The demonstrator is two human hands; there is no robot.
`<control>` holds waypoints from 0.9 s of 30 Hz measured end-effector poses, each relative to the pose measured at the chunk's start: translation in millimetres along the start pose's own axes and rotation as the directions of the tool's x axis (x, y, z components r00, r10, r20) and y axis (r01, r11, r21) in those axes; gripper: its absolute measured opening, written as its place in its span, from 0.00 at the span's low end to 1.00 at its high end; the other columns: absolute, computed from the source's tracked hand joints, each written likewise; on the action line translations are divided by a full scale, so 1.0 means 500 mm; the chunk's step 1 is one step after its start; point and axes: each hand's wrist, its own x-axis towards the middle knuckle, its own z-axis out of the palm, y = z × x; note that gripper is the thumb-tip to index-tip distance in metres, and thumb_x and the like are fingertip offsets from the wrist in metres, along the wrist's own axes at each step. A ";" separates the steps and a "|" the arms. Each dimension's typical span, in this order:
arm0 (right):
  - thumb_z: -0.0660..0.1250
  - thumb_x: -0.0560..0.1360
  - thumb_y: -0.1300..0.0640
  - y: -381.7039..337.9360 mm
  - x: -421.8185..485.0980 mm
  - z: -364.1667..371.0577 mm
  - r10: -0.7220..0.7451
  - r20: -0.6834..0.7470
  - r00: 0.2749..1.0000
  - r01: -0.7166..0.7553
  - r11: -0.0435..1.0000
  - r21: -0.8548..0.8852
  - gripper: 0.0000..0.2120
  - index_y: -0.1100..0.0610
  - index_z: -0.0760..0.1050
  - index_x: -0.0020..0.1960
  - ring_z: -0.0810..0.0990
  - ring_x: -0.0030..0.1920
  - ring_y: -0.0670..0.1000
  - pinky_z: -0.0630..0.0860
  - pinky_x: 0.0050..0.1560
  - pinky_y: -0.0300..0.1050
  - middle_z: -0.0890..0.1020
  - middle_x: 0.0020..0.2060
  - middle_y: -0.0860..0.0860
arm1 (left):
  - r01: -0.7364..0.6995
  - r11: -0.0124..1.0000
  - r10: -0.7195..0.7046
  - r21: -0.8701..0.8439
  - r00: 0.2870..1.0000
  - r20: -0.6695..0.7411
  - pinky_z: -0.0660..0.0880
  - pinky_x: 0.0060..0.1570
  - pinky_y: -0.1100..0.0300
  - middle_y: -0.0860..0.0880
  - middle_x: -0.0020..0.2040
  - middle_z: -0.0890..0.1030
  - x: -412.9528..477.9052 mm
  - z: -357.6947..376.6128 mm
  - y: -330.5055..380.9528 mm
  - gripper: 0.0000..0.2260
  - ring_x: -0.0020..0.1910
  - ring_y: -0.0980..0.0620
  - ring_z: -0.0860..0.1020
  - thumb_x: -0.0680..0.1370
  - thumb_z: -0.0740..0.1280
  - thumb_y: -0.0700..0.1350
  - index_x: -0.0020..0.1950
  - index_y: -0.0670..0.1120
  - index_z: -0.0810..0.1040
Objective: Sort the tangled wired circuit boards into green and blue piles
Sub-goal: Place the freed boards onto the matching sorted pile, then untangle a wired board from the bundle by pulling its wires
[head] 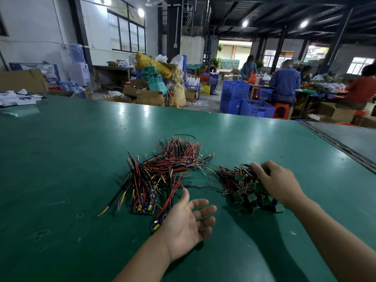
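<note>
Head view. Green tabletop (61,159), two heaps near the middle, just apart. Blue pile (154,176) on the left: long red, black, yellow and purple wires, with the blue boards (142,207) bunched at the near end. Its long axis runs near to far; the wire ends fan away from the person and bend off to the right at the far side. Green pile (244,188) on the right: shorter wires and small green boards (251,197). It lies on a diagonal, with loose wire ends pointing left and far-left and the boards crowded toward the near right. Left hand (187,218) sits at the near edge of the blue pile, palm turned up and inward, fingers (201,202) spread and relaxed, holding nothing. Right hand (278,184) rests on top of the green pile, its fingers (268,166) curled down into the far edge. Whether they pinch a board cannot be told. The step looks to be drawing one green unit out of its tangle. To do this well, she or he should take the board itself rather than a wire, and lift slowly along the run of the wires so neighbours slip off. The free hand should hold the heap down, and the gap between the piles should be kept so no strays cross.
</note>
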 end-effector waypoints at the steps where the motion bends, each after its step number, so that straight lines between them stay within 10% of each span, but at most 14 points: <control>1: 0.51 0.74 0.30 -0.006 0.004 -0.005 0.020 0.031 0.999 -0.020 0.999 0.028 0.24 0.49 0.70 0.38 0.75 0.38 0.56 0.70 0.37 0.48 0.76 0.31 0.49 | -0.002 1.000 0.002 0.005 1.000 -0.007 0.72 0.35 0.57 0.43 0.43 0.83 0.001 -0.001 0.000 0.26 0.34 0.47 0.79 0.78 0.55 0.65 0.51 0.43 0.76; 5: 0.51 0.79 0.36 -0.018 0.019 -0.026 0.011 0.102 0.995 -0.005 0.998 -0.059 0.25 0.52 0.70 0.34 0.75 0.36 0.56 0.72 0.37 0.47 0.76 0.31 0.52 | -0.021 1.000 0.021 0.011 0.999 -0.027 0.72 0.34 0.58 0.45 0.43 0.83 0.005 -0.005 -0.001 0.26 0.33 0.48 0.79 0.77 0.55 0.66 0.50 0.44 0.76; 10: 0.51 0.80 0.36 -0.051 0.013 -0.018 0.014 0.033 0.999 -0.004 0.963 -0.269 0.25 0.50 0.79 0.58 0.77 0.57 0.58 0.69 0.63 0.58 0.79 0.58 0.54 | -0.245 0.927 0.291 0.282 0.947 -0.133 0.70 0.29 0.60 0.46 0.36 0.82 0.011 0.000 -0.003 0.21 0.28 0.52 0.75 0.81 0.55 0.59 0.45 0.43 0.76; 14: 0.62 0.79 0.47 -0.098 -0.024 -0.005 -0.205 -0.188 0.960 0.188 0.976 -0.107 0.15 0.56 0.80 0.56 0.75 0.61 0.58 0.67 0.65 0.52 0.79 0.59 0.55 | -0.575 0.624 0.754 0.529 0.621 -0.215 0.63 0.22 0.64 0.52 0.28 0.75 0.010 -0.005 0.019 0.14 0.23 0.56 0.68 0.82 0.59 0.46 0.38 0.43 0.73; 18: 0.67 0.77 0.51 -0.166 -0.105 0.043 -0.324 -0.110 0.940 0.336 0.934 0.123 0.07 0.53 0.82 0.47 0.79 0.44 0.51 0.72 0.47 0.42 0.80 0.43 0.49 | -0.688 0.524 0.849 0.502 0.377 -0.370 0.60 0.22 0.65 0.48 0.28 0.70 0.003 -0.057 0.081 0.15 0.24 0.53 0.64 0.83 0.58 0.43 0.37 0.44 0.68; 22: 0.64 0.78 0.45 -0.209 -0.175 0.136 -0.216 0.291 0.932 0.172 0.970 0.169 0.14 0.52 0.82 0.55 0.77 0.53 0.52 0.73 0.55 0.42 0.79 0.53 0.50 | -0.530 0.518 0.853 0.672 0.378 -0.360 0.65 0.26 0.60 0.48 0.27 0.71 0.014 -0.105 0.084 0.18 0.23 0.54 0.67 0.83 0.59 0.47 0.34 0.42 0.69; 27: 0.63 0.76 0.40 -0.267 -0.221 0.194 -0.228 0.387 0.893 0.171 0.969 0.177 0.21 0.53 0.80 0.58 0.64 0.69 0.56 0.64 0.67 0.48 0.68 0.69 0.54 | -0.415 0.492 0.853 0.765 0.405 -0.329 0.70 0.30 0.60 0.51 0.25 0.76 0.028 -0.115 0.072 0.22 0.23 0.60 0.73 0.82 0.60 0.51 0.32 0.41 0.75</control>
